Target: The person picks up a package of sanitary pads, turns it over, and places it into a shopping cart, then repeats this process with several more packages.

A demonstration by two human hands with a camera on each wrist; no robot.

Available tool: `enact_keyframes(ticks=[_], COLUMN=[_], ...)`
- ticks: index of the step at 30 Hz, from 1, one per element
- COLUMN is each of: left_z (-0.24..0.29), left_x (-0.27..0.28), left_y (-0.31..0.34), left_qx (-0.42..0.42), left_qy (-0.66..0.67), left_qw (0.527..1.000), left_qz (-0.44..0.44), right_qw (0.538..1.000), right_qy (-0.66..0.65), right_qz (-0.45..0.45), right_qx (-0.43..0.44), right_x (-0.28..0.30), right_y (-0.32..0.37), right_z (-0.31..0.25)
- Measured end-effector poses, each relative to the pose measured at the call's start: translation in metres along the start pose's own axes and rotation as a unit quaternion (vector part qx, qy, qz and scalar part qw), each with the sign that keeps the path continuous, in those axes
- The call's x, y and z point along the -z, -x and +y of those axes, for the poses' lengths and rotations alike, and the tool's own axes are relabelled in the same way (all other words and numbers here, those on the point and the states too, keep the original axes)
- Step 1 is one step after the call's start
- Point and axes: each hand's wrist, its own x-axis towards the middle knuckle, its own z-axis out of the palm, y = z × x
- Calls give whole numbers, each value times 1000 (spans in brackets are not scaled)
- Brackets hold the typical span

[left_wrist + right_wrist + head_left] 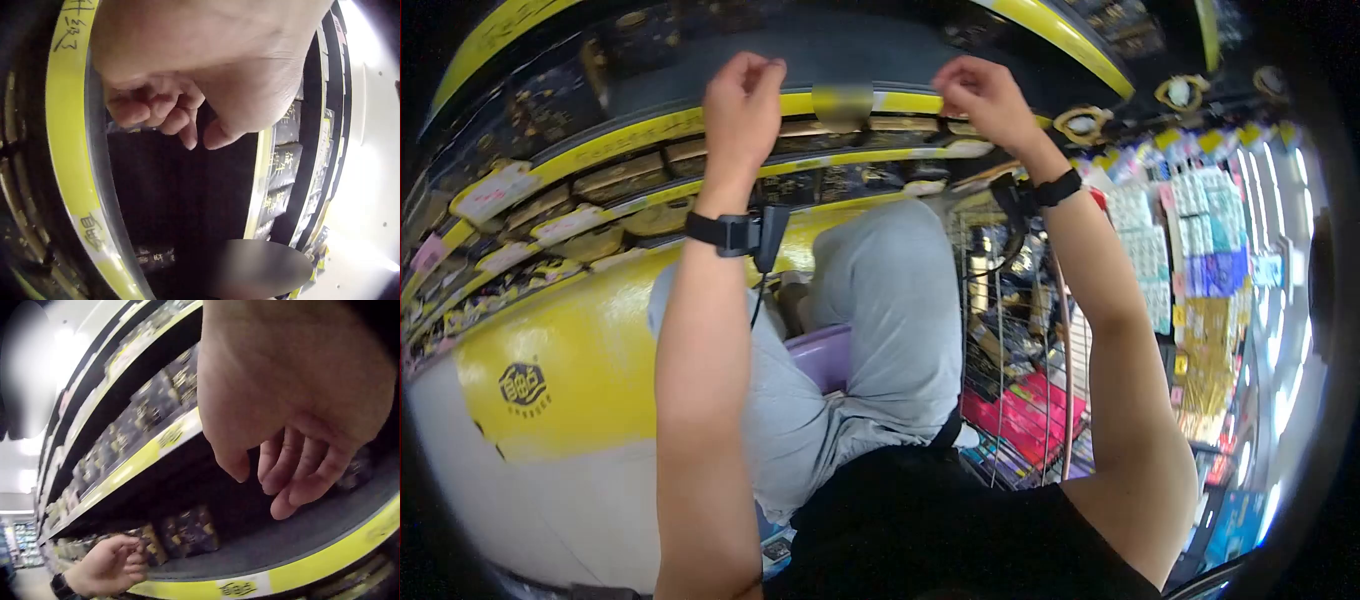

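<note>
In the head view, the left hand (742,112) is raised before a dark shelf (840,50) edged with a yellow strip (640,130); its fingers hang loosely curled around nothing. At the same height, the right hand (990,103) hovers by the strip, also empty and with bent fingers. In the left wrist view the left hand (206,75) hangs over a dark shelf gap. The right wrist view has the right hand (300,419) before a bare stretch of shelf (250,550), with dark gold-printed packs (190,531) nearer the other hand.
A wire cart (1000,400) holding dark and pink packs (1025,420) stands right of the bent knees (895,300). Between the legs is a purple stool (825,357). Lower shelves carry more dark packs (625,178) above a yellow base panel (590,370).
</note>
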Motion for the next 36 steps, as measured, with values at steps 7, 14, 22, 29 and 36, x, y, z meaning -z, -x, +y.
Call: enact_keyframes(ticks=[7,14,22,29,36], left_z=[22,26,37,38,40], left_x=[-42,-84,-104,-84,-57], left_y=[19,31,45,43,42], left_qx=[-19,-26,-62,-73,-70], left_qy=[-26,15,0,-66,-91], left_qw=[989,978,971,966,966], left_qz=[-143,-208,-230,-239,-232], right_qw=[951,849,818,795,894], right_qy=[-69,116,362,416,-178], right_qz=[152,-59,-19,-14,271], right_qx=[-261,-512,-445,-441,-308], right_x=[155,162,68,87,171], right_y=[146,305,444,418,357], right_z=[88,190,341,285,229])
